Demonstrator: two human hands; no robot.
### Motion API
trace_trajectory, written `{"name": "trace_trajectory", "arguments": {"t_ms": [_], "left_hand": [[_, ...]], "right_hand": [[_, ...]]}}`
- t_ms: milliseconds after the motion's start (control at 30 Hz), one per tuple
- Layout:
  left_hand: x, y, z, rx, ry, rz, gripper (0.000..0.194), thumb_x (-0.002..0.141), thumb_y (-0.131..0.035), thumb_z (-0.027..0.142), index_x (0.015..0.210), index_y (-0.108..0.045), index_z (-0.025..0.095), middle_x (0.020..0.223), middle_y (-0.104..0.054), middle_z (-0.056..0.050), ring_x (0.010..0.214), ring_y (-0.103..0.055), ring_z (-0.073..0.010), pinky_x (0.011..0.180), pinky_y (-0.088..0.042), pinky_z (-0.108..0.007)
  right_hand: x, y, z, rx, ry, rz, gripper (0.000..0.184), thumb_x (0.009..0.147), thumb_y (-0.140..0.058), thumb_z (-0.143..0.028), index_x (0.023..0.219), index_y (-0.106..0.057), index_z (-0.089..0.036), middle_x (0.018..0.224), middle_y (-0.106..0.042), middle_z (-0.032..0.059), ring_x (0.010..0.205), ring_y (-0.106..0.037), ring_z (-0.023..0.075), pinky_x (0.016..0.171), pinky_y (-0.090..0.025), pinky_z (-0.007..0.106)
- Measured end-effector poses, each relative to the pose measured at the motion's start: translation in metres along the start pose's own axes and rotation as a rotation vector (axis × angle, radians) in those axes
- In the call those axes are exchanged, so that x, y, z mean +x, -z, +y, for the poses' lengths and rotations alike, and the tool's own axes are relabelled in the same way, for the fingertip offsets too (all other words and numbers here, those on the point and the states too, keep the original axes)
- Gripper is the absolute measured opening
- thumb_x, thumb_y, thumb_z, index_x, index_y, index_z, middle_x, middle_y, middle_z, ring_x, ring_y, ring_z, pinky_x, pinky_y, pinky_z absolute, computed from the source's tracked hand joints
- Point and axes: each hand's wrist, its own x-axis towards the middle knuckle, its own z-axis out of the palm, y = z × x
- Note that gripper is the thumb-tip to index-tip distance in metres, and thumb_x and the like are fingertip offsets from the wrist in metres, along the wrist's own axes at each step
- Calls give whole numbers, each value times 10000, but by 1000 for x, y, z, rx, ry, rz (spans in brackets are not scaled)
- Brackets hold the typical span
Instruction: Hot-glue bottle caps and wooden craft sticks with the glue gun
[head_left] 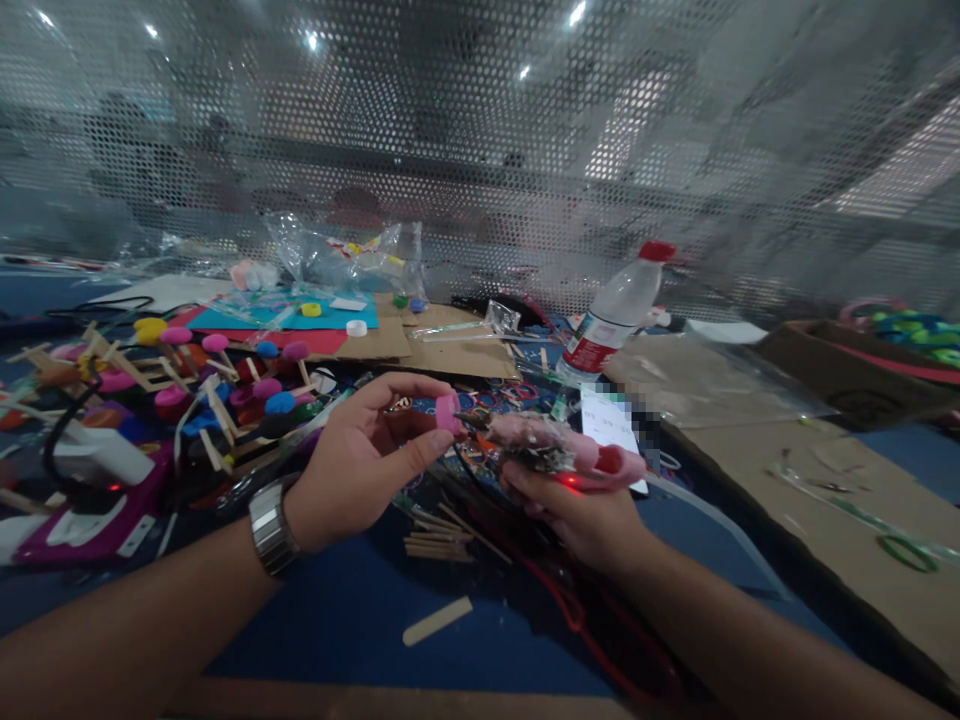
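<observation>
Kinda dim overall, just a few small white lights [577, 12] glaring up top around the mesh [450, 130], and everything behind it's mush. Edges look soft and stretched. Watch [271, 525] catches some shine, gun [562, 445] has a red glow, phone [604, 422] is bright with a pixelated patch.

Pink cap [448, 411] — just beside glue gun [538, 434]
</observation>
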Motion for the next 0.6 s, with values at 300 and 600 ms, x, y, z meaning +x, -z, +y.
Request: {"name": "trace_trajectory", "arguments": {"t_ms": [300, 600], "left_hand": [[0, 0, -1, -14, -3, 7, 274, 814, -808, 223, 1062, -699, 183, 977, -746, -56, 826, -706, -154, 625, -561, -216], [1, 1, -3, -57, -14, 2, 274, 824, -809, 209, 1074, -701, 186, 1010, -743, -45, 856, -713, -135, 682, -581, -199]], "right_hand": [[-1, -1, 4, 61, 14, -32, 339, 820, -774, -462, 1076, -772, -238, 589, -592, -11, 542, -565, 184, 519, -512, 333], [-1, 0, 3, 21, 60, -63, 318, 838, -744, -481, 1046, -779, -243, 588, -571, -3, 585, -590, 206, 527, -525, 341]]}}
